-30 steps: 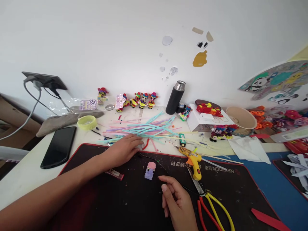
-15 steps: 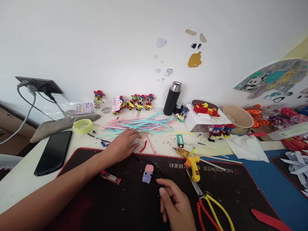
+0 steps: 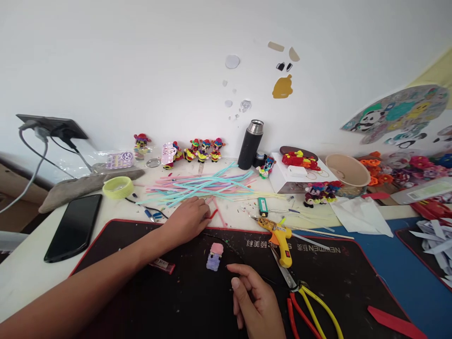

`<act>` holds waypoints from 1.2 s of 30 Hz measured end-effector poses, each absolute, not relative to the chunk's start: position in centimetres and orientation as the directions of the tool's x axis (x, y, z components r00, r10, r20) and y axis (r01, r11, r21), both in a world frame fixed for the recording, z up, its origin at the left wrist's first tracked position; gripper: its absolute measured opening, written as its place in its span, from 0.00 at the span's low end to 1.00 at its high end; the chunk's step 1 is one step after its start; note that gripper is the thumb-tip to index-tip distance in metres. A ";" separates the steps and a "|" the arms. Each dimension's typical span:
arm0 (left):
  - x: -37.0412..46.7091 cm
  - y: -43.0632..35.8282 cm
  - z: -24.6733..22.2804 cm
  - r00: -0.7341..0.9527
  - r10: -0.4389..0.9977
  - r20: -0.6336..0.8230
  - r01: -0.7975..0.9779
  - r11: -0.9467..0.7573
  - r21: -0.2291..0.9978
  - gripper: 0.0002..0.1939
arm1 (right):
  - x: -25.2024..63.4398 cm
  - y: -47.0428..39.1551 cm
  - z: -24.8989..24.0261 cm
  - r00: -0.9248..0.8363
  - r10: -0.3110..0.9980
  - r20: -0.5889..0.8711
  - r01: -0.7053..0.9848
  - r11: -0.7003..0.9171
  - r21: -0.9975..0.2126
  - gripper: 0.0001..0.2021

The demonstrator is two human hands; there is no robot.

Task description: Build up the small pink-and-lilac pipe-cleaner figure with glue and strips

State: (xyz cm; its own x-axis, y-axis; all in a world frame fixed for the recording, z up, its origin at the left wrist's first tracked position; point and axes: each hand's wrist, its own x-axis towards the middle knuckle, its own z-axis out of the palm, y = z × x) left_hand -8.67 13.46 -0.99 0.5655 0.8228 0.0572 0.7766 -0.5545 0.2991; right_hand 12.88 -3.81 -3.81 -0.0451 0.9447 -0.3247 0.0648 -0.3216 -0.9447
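My left hand [image 3: 189, 217] reaches over the back edge of the black mat, fingers curled down and thumb tip closed in. Its fingertips cover the lower end of a short red pipe cleaner [image 3: 213, 214], whose upper end sticks out beside them. Just behind lies a loose pile of pastel pipe cleaners [image 3: 205, 184]. A small fuzzy pink and purple figure [image 3: 214, 257] rests on the mat between my hands. Right of it, my right hand [image 3: 254, 299] holds nothing, its fingers loosely bent and the thumb apart from the index finger.
Right of my right hand lie scissors [image 3: 294, 287] with red and yellow handles and a yellow glue gun [image 3: 280, 240]. A red box [image 3: 164, 265] is partly under my left forearm. A phone [image 3: 74, 226], a black flask [image 3: 250, 143] and several fuzzy figures [image 3: 204, 151] stand farther out.
My left hand has come down and slightly toward me, from the pile's front edge onto the red pipe cleaner, with its fingers closing. My right hand stays nearly still. The view shifts slightly.
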 end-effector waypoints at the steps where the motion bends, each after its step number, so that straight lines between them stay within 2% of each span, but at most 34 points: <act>1: -8.6 13.5 -1.0 0.570 0.819 0.069 0.771 -0.561 0.302 0.06 | 12.9 -3.8 -3.9 -0.044 0.945 -0.325 0.064 -0.322 -0.944 0.32; 20: -6.8 15.3 -0.3 0.548 0.808 0.216 0.737 -0.588 0.332 0.10 | 12.9 -3.4 -2.7 -0.078 0.935 -0.345 0.068 -0.340 -0.938 0.37; 26: -8.8 13.5 0.1 0.550 0.808 0.213 0.726 -0.588 0.356 0.11 | 12.8 -3.7 -3.3 -0.042 0.946 -0.321 0.060 -0.318 -0.946 0.34; 29: -11.1 12.8 0.6 0.494 0.845 0.208 0.741 -0.533 0.407 0.09 | 12.8 -3.8 -3.4 -0.010 0.948 -0.318 0.047 -0.318 -0.947 0.33; 36: -16.6 12.4 2.4 0.225 0.952 0.206 0.798 -0.301 0.522 0.07 | 12.7 -3.9 -3.4 -0.006 0.940 -0.340 0.062 -0.339 -0.939 0.34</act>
State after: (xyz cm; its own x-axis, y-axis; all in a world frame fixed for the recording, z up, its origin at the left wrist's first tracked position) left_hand -16.58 12.36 2.42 0.2247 0.9524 0.2058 0.7981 -0.3011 0.5220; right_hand 12.71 -3.86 -3.36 -0.0057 0.9405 -0.3399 0.0620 -0.3389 -0.9388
